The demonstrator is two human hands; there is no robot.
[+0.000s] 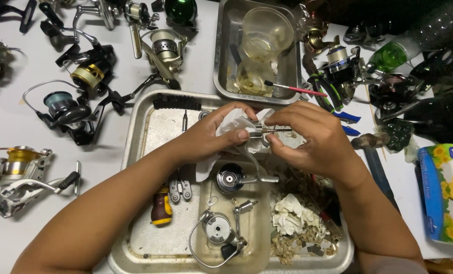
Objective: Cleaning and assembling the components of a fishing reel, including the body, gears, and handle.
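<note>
My left hand (213,134) grips a crumpled white tissue (235,122) wrapped around a small metal reel part (257,131). My right hand (310,134) pinches a thin metal shaft (279,130) that sticks out of that part. Both hands hover over a large metal tray (135,132). Below them in the tray lie a dark reel body with a bail wire (231,177) and a silver reel spool assembly (217,229).
The tray also holds a yellow-handled tool (161,207), pliers (180,189), crumpled tissue and debris (295,223). A smaller metal tray (221,61) behind holds plastic cups and a red brush (290,88). Several fishing reels (66,109) lie to the left and right. A tissue pack (447,193) is at right.
</note>
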